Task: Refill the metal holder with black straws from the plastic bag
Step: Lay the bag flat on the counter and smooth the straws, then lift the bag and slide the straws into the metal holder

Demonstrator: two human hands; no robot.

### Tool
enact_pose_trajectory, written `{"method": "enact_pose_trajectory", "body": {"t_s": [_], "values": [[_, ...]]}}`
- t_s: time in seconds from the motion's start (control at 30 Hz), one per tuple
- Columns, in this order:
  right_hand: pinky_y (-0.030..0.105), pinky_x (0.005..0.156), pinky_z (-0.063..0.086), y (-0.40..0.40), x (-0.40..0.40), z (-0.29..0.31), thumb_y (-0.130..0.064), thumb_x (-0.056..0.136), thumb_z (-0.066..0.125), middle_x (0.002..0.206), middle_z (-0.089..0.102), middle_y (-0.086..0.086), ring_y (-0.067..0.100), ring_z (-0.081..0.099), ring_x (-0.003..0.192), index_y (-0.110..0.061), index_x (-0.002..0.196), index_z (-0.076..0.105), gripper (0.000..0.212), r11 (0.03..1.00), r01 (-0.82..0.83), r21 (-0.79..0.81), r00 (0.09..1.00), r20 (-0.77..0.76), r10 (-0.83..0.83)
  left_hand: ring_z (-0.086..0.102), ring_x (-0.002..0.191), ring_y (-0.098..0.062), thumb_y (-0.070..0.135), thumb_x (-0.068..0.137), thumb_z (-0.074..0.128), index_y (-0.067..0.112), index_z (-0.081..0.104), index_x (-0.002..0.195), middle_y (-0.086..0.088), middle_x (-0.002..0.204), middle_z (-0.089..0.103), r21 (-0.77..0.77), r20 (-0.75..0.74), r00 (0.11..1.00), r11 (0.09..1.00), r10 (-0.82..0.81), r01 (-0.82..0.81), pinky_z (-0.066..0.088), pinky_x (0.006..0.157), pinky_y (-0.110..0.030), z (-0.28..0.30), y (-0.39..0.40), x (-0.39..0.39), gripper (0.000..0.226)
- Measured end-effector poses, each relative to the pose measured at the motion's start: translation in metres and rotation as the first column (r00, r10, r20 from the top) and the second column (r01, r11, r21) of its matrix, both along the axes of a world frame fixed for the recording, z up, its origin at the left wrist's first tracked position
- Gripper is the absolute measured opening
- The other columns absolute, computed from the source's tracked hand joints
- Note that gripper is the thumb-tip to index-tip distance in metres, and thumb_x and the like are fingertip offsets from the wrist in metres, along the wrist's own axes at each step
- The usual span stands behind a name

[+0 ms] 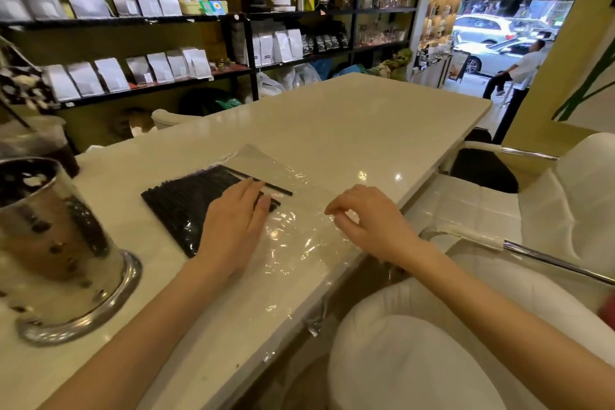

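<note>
A clear plastic bag (299,243) lies flat on the white counter (349,130), its open end hanging over the near edge. Inside it a flat bundle of black straws (179,200) fills the far left part; one straw (266,185) sticks out further right. My left hand (233,226) rests flat on the bag over the straws, fingers spread. My right hand (366,216) hovers over the bag's empty part, thumb and forefinger pinched at the plastic film. The shiny metal holder (56,243) stands at the left on a round base.
An iced dark drink in a plastic cup (40,146) stands behind the holder. White chairs (532,210) sit to the right of the counter. Shelves of bags and coffee gear (199,27) line the back wall. A person stands at the doorway (519,73).
</note>
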State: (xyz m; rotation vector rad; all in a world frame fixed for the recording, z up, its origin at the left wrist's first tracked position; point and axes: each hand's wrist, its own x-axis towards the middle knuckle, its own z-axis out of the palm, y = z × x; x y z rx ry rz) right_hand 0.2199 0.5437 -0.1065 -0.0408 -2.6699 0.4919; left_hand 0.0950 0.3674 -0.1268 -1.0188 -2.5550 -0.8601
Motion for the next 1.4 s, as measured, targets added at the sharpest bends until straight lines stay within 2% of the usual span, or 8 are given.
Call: {"method": "enact_pose_trajectory", "body": {"t_s": [0.27,0.47,0.53,0.67,0.8,1.03,1.13,1.4], "values": [[0.041,0.098,0.040,0.005,-0.109,-0.015,-0.030,0.093,0.046,0.131,0.053,0.016,0.032,0.044,0.123,-0.011,0.133,0.040,0.045,0.983,0.152,-0.107,0.939,0.326,-0.110,0.013,0.140,-0.030,0.032,0.095,0.033,0.011,0.024,0.141,-0.014,0.153,0.017,0.121,0.571,0.754,0.875,0.325,-0.469,0.013,0.115,-0.044,0.001,-0.042,-0.018,0.051],[0.038,0.081,0.041,0.001,-0.151,-0.017,-0.025,0.090,0.048,0.113,0.059,0.016,0.035,0.052,0.106,-0.004,0.112,0.050,0.030,0.903,0.376,-0.207,0.889,0.357,-0.289,0.052,0.104,-0.025,0.019,0.095,0.039,0.007,0.030,0.137,-0.017,0.127,0.050,0.417,0.878,0.475,0.569,-0.052,-0.708,0.040,0.084,-0.032,0.025,-0.062,-0.007,0.045],[0.032,0.069,0.037,0.001,-0.162,-0.013,-0.016,0.085,0.055,0.084,0.055,0.011,0.029,0.051,0.083,-0.008,0.079,0.049,0.012,0.841,0.389,-0.376,0.894,0.375,-0.246,0.052,0.110,-0.027,0.013,0.095,0.039,0.003,0.032,0.135,-0.019,0.128,0.050,0.456,0.890,0.401,0.466,-0.217,-0.759,0.041,0.086,-0.032,0.037,-0.061,-0.002,0.042],[0.027,0.053,0.034,0.000,-0.176,0.001,-0.006,0.081,0.057,0.065,0.044,0.005,0.021,0.045,0.062,-0.005,0.068,0.044,0.018,0.814,0.408,-0.413,0.873,0.436,-0.216,0.049,0.108,-0.026,0.011,0.094,0.041,0.002,0.039,0.129,-0.018,0.132,0.046,0.447,0.889,0.342,0.419,-0.304,-0.790,0.041,0.084,-0.034,0.044,-0.065,-0.003,0.037],[0.032,0.068,0.048,-0.012,-0.186,0.036,-0.009,0.081,0.056,0.078,0.063,0.015,0.031,0.062,0.077,0.007,0.086,0.064,0.018,0.897,0.279,-0.344,0.932,0.320,-0.167,0.048,0.108,-0.025,0.012,0.091,0.043,0.001,0.038,0.128,-0.014,0.126,0.047,0.442,0.873,0.289,0.386,-0.392,-0.810,0.042,0.089,-0.039,0.041,-0.071,-0.012,0.039],[0.035,0.074,0.052,-0.080,-0.168,0.134,-0.016,0.089,0.052,0.075,0.066,0.004,0.014,0.060,0.069,-0.014,0.084,0.062,0.011,0.964,-0.193,-0.182,0.981,-0.004,0.195,0.057,0.105,-0.030,0.015,0.081,0.051,0.000,0.039,0.110,-0.017,0.115,0.055,0.415,0.740,0.126,0.300,-0.661,-0.859,0.046,0.085,-0.051,0.038,-0.058,-0.031,0.035],[0.039,0.075,0.054,-0.094,-0.166,0.159,-0.013,0.086,0.052,0.079,0.069,0.008,0.023,0.064,0.078,-0.006,0.085,0.066,0.016,0.962,-0.225,-0.156,0.971,-0.113,0.209,0.058,0.093,-0.029,0.020,0.078,0.054,-0.003,0.046,0.108,-0.016,0.098,0.056,0.434,0.664,0.113,0.258,-0.739,-0.863,0.048,0.079,-0.040,0.035,-0.052,-0.035,0.039],[0.026,0.059,0.047,-0.103,-0.165,0.201,-0.010,0.086,0.051,0.058,0.058,0.003,0.014,0.053,0.054,-0.003,0.077,0.064,0.017,0.932,-0.298,-0.205,0.941,-0.225,0.252,0.055,0.113,-0.034,0.030,0.064,0.070,0.005,0.051,0.121,-0.018,0.123,0.058,0.562,0.497,0.149,0.186,-0.855,-0.806,0.046,0.091,-0.043,0.038,-0.058,-0.033,0.065]]}}
